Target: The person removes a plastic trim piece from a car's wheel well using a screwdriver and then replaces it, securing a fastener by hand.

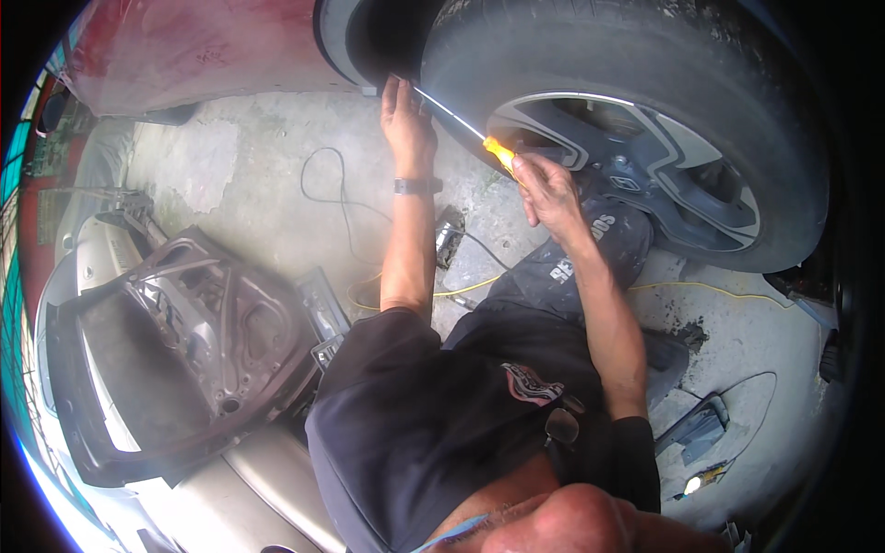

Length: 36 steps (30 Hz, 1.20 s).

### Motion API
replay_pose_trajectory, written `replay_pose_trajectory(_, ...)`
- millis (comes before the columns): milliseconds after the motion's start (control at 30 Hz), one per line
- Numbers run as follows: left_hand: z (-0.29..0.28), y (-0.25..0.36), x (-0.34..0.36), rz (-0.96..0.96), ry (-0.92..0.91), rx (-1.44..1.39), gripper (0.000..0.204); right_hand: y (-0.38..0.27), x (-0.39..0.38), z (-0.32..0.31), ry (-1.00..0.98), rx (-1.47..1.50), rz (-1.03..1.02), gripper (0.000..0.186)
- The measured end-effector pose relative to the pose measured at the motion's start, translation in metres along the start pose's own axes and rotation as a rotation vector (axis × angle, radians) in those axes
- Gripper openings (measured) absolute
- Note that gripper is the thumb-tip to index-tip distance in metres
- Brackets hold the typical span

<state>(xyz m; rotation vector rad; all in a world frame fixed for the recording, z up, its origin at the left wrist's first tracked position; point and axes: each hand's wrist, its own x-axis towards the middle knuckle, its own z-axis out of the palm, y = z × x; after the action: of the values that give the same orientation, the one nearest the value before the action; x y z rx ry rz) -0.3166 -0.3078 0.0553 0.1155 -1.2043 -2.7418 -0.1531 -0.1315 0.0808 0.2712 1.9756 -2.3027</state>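
My right hand is wrapped round the yellow handle of a screwdriver. Its long thin shaft slants up and left past the tyre, and the tip ends close to my left fingers. Raised to the lower edge of the wheel arch, my left hand has its fingertips drawn together. What they pinch there, if anything, is too small to make out. The dark red body panel adjoins the arch on the left. Beside my right hand is the wheel's alloy rim.
A bare metal car door or hatch frame leans at the left over a light-coloured car part. Dark and yellow cables cross the concrete floor. A small metal tool lies beyond my left forearm. Dark plastic pieces lie at lower right.
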Motion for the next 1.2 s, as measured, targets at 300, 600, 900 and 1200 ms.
replay_pose_trajectory(300,-0.002,-0.004,0.002,0.03,0.006,0.023,0.043,-0.007,0.002,-0.004,-0.085,0.07,0.041,0.037)
replay_pose_trajectory(600,0.003,0.001,0.001,0.01,0.013,-0.02,0.044,-0.005,0.005,-0.007,-0.117,0.107,0.077,0.039)
replay_pose_trajectory(900,0.003,-0.002,0.007,0.014,0.08,-0.078,0.033,-0.04,0.011,-0.002,-0.07,-0.376,-0.077,0.039)
replay_pose_trajectory(1200,0.005,-0.001,0.008,-0.002,0.131,-0.103,0.02,-0.049,0.014,-0.004,-0.063,-0.441,0.02,0.031)
